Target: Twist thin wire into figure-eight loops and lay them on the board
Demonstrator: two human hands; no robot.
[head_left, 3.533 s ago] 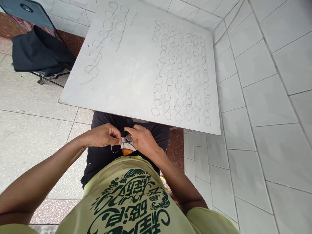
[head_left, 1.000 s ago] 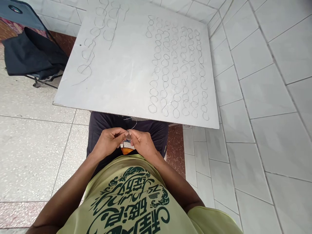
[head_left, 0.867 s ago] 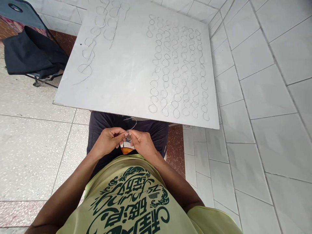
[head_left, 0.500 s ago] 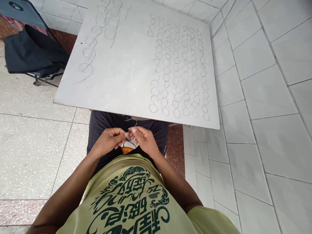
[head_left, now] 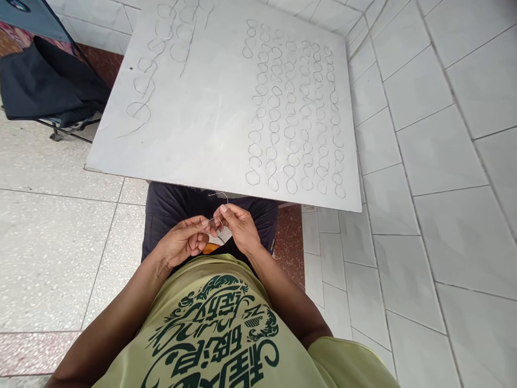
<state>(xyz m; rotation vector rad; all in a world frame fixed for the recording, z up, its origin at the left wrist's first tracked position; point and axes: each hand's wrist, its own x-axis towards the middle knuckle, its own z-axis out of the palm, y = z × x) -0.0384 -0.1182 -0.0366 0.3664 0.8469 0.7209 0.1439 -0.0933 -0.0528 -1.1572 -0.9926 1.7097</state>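
Note:
Over my lap, just below the table's near edge, my left hand [head_left: 188, 240] and my right hand [head_left: 238, 223] meet close together. Both pinch one thin wire [head_left: 226, 199], each between thumb and fingers. The wire curves up from my right hand into an open hook, and a small loop of it bends below, between the hands. On the right side of the white table [head_left: 202, 129] lie several rows of wire pieces bent into figure-eight loops [head_left: 291, 186]. Longer, looser looped wires [head_left: 138, 111] lie on its left side.
A folding chair [head_left: 44, 21] with a dark cloth [head_left: 40, 83] over it stands at the left. The tiled wall [head_left: 448, 161] runs close along the table's right side. Something orange [head_left: 210, 248] shows between my legs.
My hands have turned a little, and a bent loop of the wire now shows between them. The view has shifted slightly.

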